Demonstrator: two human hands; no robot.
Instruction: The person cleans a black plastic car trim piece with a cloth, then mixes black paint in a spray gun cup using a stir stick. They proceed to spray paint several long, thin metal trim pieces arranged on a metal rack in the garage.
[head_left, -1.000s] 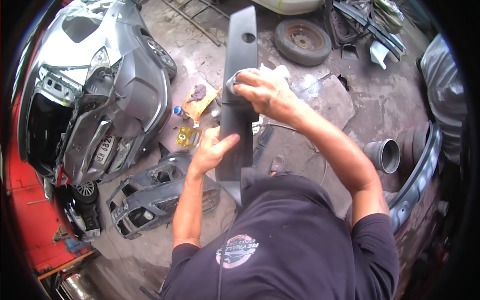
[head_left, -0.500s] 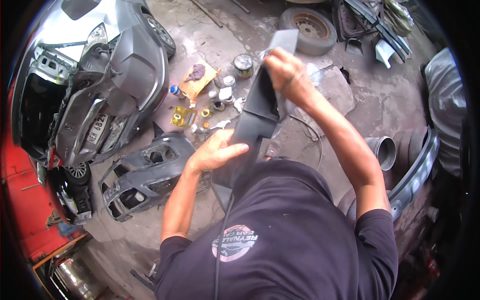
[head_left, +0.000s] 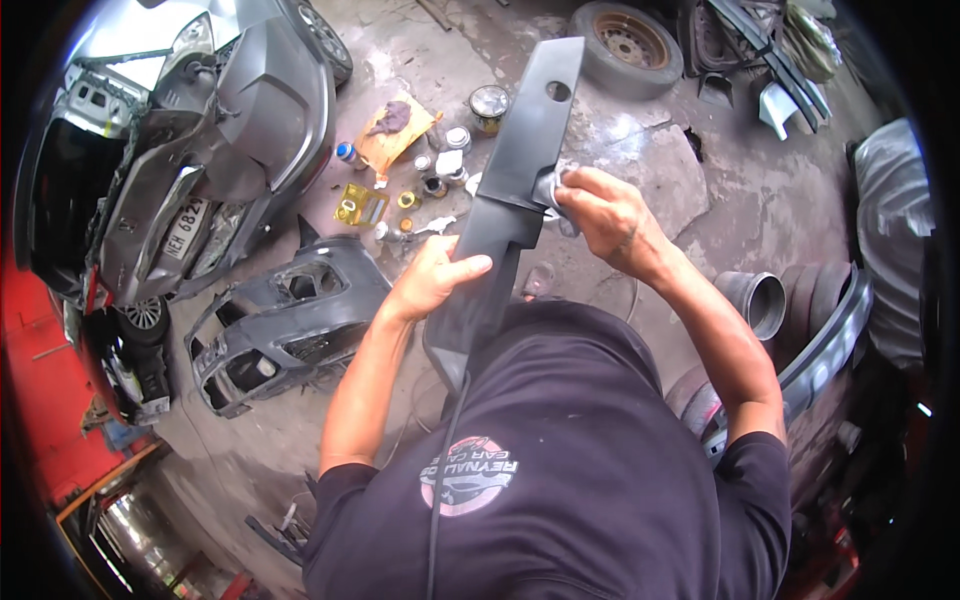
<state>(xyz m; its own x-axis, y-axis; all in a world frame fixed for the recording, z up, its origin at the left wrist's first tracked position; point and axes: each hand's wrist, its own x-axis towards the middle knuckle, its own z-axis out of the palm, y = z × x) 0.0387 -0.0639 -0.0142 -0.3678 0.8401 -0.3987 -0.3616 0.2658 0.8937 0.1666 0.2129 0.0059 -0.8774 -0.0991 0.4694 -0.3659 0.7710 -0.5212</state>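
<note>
A long dark grey plastic car trim panel point(head_left: 524, 135) slants away from my body, with a round hole near its far end and a stepped notch midway. My left hand point(head_left: 430, 280) is closed round its left edge, thumb lying across the top face. In my right hand point(head_left: 610, 222) a crumpled light grey cloth or pad point(head_left: 548, 189) is pinched against the panel's right edge, just above the notch. I cannot make out its exact kind. The panel's near end rests close to my dark shirt.
A damaged grey car point(head_left: 200, 150) stands at left, with a loose black bumper point(head_left: 290, 330) on the floor before it. Several cans and bottles point(head_left: 453, 165) stand beyond the panel, near an orange sheet point(head_left: 405, 150). A spare wheel point(head_left: 625, 45) lies at the far right; a metal cylinder point(head_left: 755, 305) sits nearer.
My right hand has slid with the cloth or pad from the panel's far end toward me, uncovering the round hole. My left hand keeps its hold.
</note>
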